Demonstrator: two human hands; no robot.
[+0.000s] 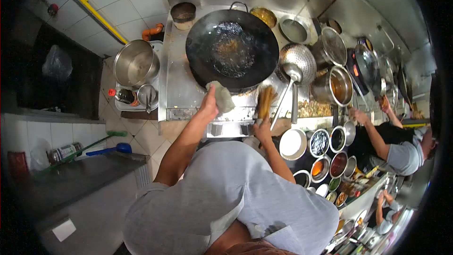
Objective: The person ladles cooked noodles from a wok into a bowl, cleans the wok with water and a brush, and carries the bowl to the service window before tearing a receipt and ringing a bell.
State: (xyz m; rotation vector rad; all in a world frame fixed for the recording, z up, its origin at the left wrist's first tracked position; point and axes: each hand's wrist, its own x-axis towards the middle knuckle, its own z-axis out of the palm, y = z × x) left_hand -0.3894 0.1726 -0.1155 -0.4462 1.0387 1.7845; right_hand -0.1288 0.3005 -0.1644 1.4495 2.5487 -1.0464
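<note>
A large black wok [198, 49] sits on the stove, with dark, bubbling liquid in its middle. At the wok's near rim, my left hand [209, 106] is closed on a folded greyish cloth [222, 98] pressed against the edge. My right hand [262, 131] grips a bamboo wok brush [266, 101], bristles up, just outside the near right rim. A perforated strainer [302, 59] lies right of the wok, with a ladle [291, 72] across it.
Left of the stove stand a big steel pot [137, 63] and a dark bottle [123, 96]. Pots, including a steel pot [347, 89], line the right. Seasoning bowls, one a white bowl [292, 144], crowd my right side. A co-worker [401, 153] works further right, another person beyond.
</note>
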